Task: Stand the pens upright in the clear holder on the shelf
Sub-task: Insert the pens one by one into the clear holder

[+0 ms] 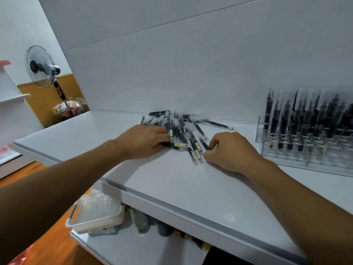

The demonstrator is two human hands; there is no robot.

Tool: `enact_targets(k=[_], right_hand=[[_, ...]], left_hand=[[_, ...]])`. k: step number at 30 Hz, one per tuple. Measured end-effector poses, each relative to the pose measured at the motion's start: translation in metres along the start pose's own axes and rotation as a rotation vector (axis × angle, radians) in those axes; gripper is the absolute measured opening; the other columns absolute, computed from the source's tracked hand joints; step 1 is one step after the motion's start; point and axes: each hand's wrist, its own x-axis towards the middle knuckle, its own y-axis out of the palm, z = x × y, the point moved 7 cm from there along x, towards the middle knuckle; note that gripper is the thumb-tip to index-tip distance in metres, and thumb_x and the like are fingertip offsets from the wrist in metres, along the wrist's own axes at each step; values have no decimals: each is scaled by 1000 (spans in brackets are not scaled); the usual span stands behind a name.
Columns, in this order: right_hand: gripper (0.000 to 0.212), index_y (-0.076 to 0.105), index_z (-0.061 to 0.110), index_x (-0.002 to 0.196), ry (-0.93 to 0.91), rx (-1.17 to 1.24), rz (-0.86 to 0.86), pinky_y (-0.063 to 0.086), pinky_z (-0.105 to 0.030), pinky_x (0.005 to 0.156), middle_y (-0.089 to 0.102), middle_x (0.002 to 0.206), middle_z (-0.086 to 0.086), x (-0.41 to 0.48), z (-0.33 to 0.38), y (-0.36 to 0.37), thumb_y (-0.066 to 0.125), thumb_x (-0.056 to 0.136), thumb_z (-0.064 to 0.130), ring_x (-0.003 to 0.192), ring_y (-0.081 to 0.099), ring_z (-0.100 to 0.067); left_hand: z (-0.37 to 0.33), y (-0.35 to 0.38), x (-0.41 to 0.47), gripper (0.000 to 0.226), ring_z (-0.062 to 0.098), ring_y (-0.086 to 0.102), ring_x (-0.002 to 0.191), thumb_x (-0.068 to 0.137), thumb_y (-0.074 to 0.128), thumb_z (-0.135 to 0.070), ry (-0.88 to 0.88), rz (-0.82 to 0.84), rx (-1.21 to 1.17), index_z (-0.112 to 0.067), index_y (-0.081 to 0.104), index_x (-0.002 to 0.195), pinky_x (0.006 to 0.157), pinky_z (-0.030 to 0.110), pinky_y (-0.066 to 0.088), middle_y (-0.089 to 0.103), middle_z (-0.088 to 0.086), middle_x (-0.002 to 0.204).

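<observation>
Reaching over the shelf, we curl our left hand round loose pens at the pile's left side, while our right hand pinches one pen at its right. The pile lies near the back wall, with bare shelf between it and the front edge; the clear holder, partly filled with upright pens, stands apart to the right.

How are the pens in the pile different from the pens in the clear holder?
The pile pens lie flat and crisscrossed on the shelf; the holder pens stand upright in the clear holder. The left hand and right hand pinch pile pens; no hand touches the holder pens. Both sets have dark bodies.
</observation>
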Motion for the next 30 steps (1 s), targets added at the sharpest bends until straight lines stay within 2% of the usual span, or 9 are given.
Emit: enact_targets(k=[3, 6, 10, 14, 16, 19, 22, 26, 30], right_hand=[[17, 73, 16, 88, 39, 191, 8, 51, -29, 77, 72, 88, -1, 1, -5, 0, 68, 80, 30, 89, 64, -17], [11, 70, 22, 92, 43, 324, -14, 44, -25, 70, 70, 86, 5, 1, -8, 0, 66, 83, 27, 87, 61, -12], [14, 63, 32, 87, -45, 457, -41, 48, -23, 70, 66, 73, 8, -3, 3, -5, 61, 88, 18, 69, 58, -8], [16, 62, 34, 81, -63, 532, -148, 47, -21, 63, 67, 73, 6, -8, 7, -17, 61, 86, 19, 63, 57, -9], [14, 61, 34, 83, -83, 539, -200, 46, -21, 63, 67, 75, 5, -12, 11, -30, 63, 85, 20, 64, 58, -8], [9, 60, 31, 86, -110, 496, -244, 48, -23, 62, 67, 74, 6, -20, 17, -52, 63, 86, 23, 67, 60, -9], [7, 60, 31, 86, -96, 493, -290, 51, -27, 63, 69, 72, 7, -36, 7, -73, 64, 85, 24, 67, 63, -9], [9, 62, 29, 87, -84, 502, -343, 52, -30, 64, 64, 69, 10, -74, -30, -98, 68, 86, 22, 60, 57, -9], [14, 58, 29, 84, -7, 451, -425, 51, -36, 64, 59, 71, 4, -105, -78, -121, 69, 87, 21, 63, 53, -13]], left_hand=[[3, 1, -3, 21, 17, 62, 88, 94, 53, -34, -29, -18, -6, -23, 64, 108, 52, 30, 50, 62, -7, 102], [6, 0, -7, 19, 17, 63, 91, 94, 58, -31, -72, -24, -34, -23, 63, 110, 58, 35, 53, 64, -8, 106], [9, -14, -13, 15, 15, 67, 85, 93, 61, -30, -202, -137, -141, -26, 63, 108, 65, 34, 54, 70, -16, 100], [5, -39, -11, 12, 1, 68, 81, 87, 68, -26, -390, -336, -584, -30, 63, 98, 78, 27, 56, 71, -19, 88], [-4, -52, -8, 13, 5, 69, 84, 86, 70, -19, -446, -428, -847, -26, 65, 96, 81, 24, 55, 74, -9, 87], [-23, -62, 5, 16, 16, 71, 91, 84, 68, -19, -469, -503, -1151, -14, 65, 98, 83, 30, 56, 75, 1, 92], [-46, -62, 20, 13, 16, 72, 87, 86, 64, -6, -495, -583, -1378, -9, 64, 99, 78, 23, 55, 76, 4, 88], [-95, -54, 49, 19, 17, 72, 87, 80, 67, -14, -432, -549, -1566, -10, 65, 99, 71, 18, 53, 76, 5, 88], [-150, -48, 89, 30, 21, 72, 91, 72, 69, -26, -308, -459, -1644, -13, 65, 98, 79, 25, 55, 76, 6, 92]])
